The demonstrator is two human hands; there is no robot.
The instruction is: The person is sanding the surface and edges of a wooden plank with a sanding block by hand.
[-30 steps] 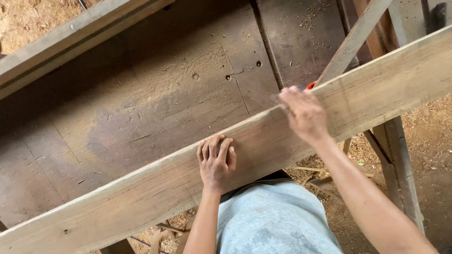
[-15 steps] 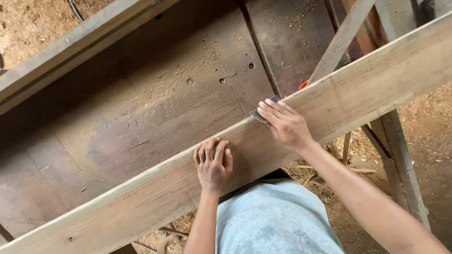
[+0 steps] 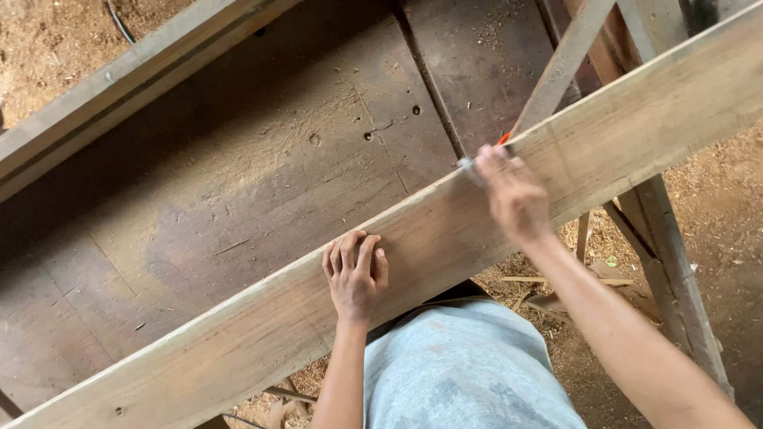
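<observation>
Fingers [image 3: 355, 253] of left hand [image 3: 355, 274] lie flat and close together, pressed palm-down on the plank [image 3: 262, 318]; nothing gripped. Right hand [image 3: 513, 195] is blurred; its fingers curl around a small tool [image 3: 469, 168], grey tip showing at the plank's far edge, with a bit of orange [image 3: 503, 138] just above the knuckles. Cannot tell what kind of tool. Plank is long, pale, rough-sawn; runs diagonally from lower left to upper right, lying across a dark worn workbench [image 3: 238, 183]. Left hand sits near mid-plank at the near edge; right hand is further up, at the far edge. Bench top has several small holes [image 3: 368, 136]. A slanted brace [image 3: 560, 67] passes under the plank by the right hand. Sawdust ground [image 3: 715, 199] at right.
</observation>
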